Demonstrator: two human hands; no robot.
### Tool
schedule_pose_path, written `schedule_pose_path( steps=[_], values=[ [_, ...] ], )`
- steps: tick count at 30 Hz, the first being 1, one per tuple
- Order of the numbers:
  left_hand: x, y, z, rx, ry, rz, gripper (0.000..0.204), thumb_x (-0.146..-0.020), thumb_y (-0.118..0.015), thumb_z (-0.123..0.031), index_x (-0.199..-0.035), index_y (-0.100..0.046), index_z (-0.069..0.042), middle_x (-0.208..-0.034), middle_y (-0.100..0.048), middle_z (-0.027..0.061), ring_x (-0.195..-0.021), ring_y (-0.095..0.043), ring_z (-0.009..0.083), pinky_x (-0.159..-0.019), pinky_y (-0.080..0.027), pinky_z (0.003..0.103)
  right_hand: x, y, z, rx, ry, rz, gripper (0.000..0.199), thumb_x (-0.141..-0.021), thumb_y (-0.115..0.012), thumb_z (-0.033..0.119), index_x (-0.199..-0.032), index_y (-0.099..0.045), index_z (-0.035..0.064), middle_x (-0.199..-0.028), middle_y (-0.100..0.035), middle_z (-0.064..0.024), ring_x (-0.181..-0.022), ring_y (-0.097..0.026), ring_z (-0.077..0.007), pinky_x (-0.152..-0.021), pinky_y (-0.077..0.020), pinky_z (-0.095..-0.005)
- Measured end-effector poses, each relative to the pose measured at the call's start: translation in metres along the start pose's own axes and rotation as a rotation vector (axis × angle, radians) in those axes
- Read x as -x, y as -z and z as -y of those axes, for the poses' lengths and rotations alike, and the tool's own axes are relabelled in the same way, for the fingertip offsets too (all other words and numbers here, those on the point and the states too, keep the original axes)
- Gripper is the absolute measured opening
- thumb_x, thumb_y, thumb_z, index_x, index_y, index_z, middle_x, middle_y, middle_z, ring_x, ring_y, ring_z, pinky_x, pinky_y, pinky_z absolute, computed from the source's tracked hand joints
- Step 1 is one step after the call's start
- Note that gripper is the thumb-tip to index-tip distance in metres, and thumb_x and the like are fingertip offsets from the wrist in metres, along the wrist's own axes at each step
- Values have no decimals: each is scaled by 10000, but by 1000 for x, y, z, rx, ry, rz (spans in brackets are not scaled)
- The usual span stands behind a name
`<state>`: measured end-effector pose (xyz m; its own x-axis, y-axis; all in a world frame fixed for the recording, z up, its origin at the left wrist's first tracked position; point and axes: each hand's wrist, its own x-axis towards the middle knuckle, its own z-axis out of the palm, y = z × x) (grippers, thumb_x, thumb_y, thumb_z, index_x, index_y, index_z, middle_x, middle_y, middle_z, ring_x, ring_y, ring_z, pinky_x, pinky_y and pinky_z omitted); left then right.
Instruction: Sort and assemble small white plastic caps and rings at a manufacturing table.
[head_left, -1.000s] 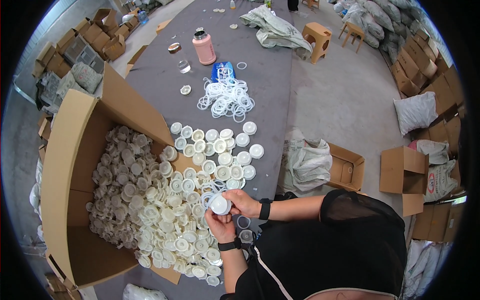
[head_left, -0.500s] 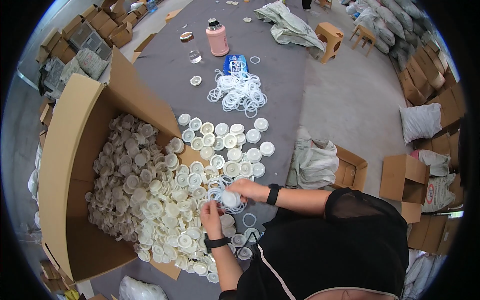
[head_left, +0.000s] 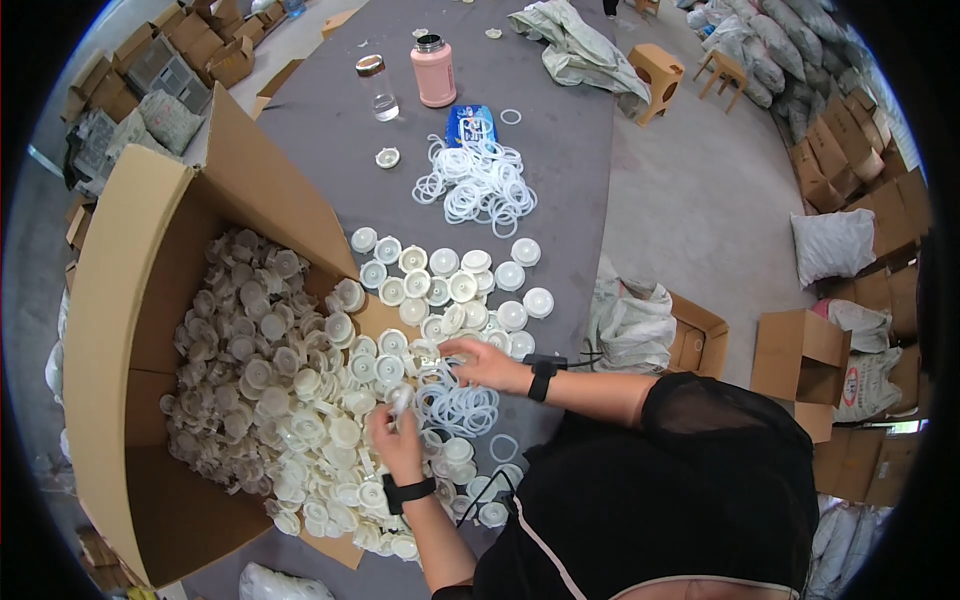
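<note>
Cardboard box point(head_left: 120, 330) at left, tipped open, white caps point(head_left: 265, 380) spilling onto grey table point(head_left: 330, 110). Left hand point(head_left: 398, 440), near centre: grip closed on one white cap point(head_left: 400, 398). Right hand point(head_left: 485, 362): fingers curled at loose ring pile point(head_left: 455, 405); whether a ring is pinched, cannot tell. Judged step: ring-to-cap fitting. Next move needs ring seated squarely on cap. Finished caps point(head_left: 450, 285) laid in rows beyond.

Packing workshop or warehouse floor, stacked cardboard boxes point(head_left: 880, 190), filled sacks point(head_left: 835, 245), grey floor mat point(head_left: 560, 200) heaped with plastic caps point(head_left: 450, 285)
</note>
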<state>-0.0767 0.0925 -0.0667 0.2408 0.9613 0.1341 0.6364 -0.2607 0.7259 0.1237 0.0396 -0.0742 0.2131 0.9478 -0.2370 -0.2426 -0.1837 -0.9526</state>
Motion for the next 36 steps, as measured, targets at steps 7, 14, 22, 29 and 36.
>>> schedule_pose_path(
  steps=[7, 14, 22, 29, 36],
  values=[
    [2, -72, -26, 589, 327, 96, 270, -737, -604, -133, -946, -517, 14, -732, -522, 10, -595, -428, 77, -582, -376, 200, -3, 11, -25, -21, -234, -37, 287, -787, -551, 178, -1011, -493, 7, -729, -544, -14, -540, -495, -45, -472, -409, -187],
    [6, -93, -1, 372, 298, 227, 157, -741, -588, -109, -806, -587, 33, -751, -573, 60, -595, -545, 120, -519, -427, 229, 10, 39, -18, -122, -227, -201, 293, -797, -521, 275, -944, -485, 25, -624, -483, 12, -480, -476, -50, -398, -346, -180],
    [24, -53, -30, 958, 603, 41, 173, -809, -516, -83, -939, -552, 25, -807, -586, 79, -609, -568, 130, -543, -473, 216, 27, 19, -23, -212, -327, -173, 378, -811, -491, 303, -1029, -440, -2, -690, -506, -27, -491, -490, -80, -394, -354, -200],
    [49, -33, -58, 456, 81, -169, 154, -744, -556, -2, -895, -582, 8, -838, -548, 89, -746, -535, 171, -654, -437, 264, 50, -10, -6, -319, -388, -47, 376, -792, -528, 276, -1036, -414, 14, -699, -504, -27, -491, -501, -96, -387, -354, -203],
    [66, -25, -77, 98, -282, -79, 213, -683, -569, 43, -876, -615, -35, -835, -506, 105, -759, -497, 227, -647, -410, 302, 68, -10, 7, -757, -338, 63, 261, -799, -519, 223, -974, -420, 56, -794, -507, -39, -562, -534, -97, -454, -386, -194]
  ],
)
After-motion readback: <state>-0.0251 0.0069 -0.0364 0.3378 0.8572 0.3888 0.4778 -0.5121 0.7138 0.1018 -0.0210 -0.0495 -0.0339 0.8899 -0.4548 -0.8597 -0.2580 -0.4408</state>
